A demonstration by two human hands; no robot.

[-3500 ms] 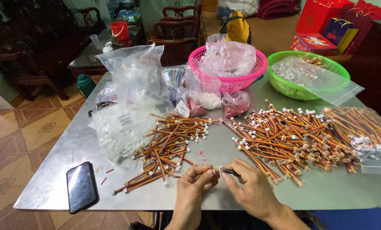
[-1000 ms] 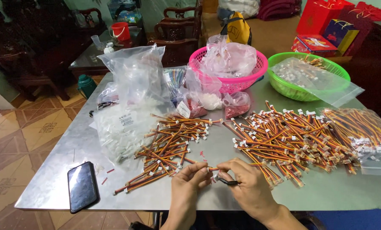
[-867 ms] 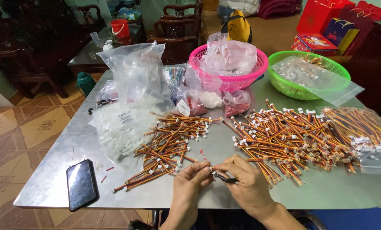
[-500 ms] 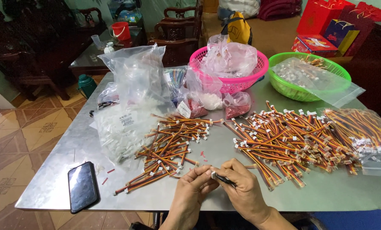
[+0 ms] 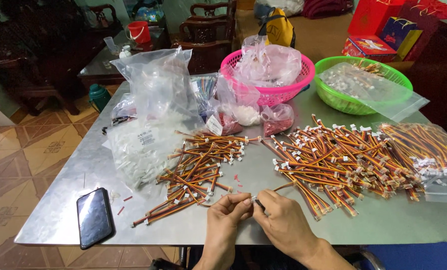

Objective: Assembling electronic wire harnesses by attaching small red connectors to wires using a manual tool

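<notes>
Left hand (image 5: 227,216) at 6 o'clock on the metal table (image 5: 263,175) — fingers pinched shut on the end of a striped wire (image 5: 282,187). Right hand (image 5: 283,222) just beside it, touching at the fingertips, closed on the same wire together with a thin dark tool (image 5: 259,204); wire trailing off toward 1 o'clock into the large heap.

Small pile of wires (image 5: 198,170) at 11 o'clock of the hands, white plugs on the ends. Large pile of wires (image 5: 343,162) at 2 o'clock, spread wide. Clear bag of wires (image 5: 428,152) at 3 o'clock, at the table's right edge.

Black phone (image 5: 95,216) at 9 o'clock, face up near the front edge. Clear bags of white parts (image 5: 148,125) at 10 o'clock, one lying flat, one standing behind. Pink basket (image 5: 268,75) at 12 o'clock, holding plastic bags. Green basket (image 5: 363,82) at 1 o'clock, beside the pink one — clear bag laid across it. Red bucket (image 5: 139,31) well apart, on a dark table behind.
</notes>
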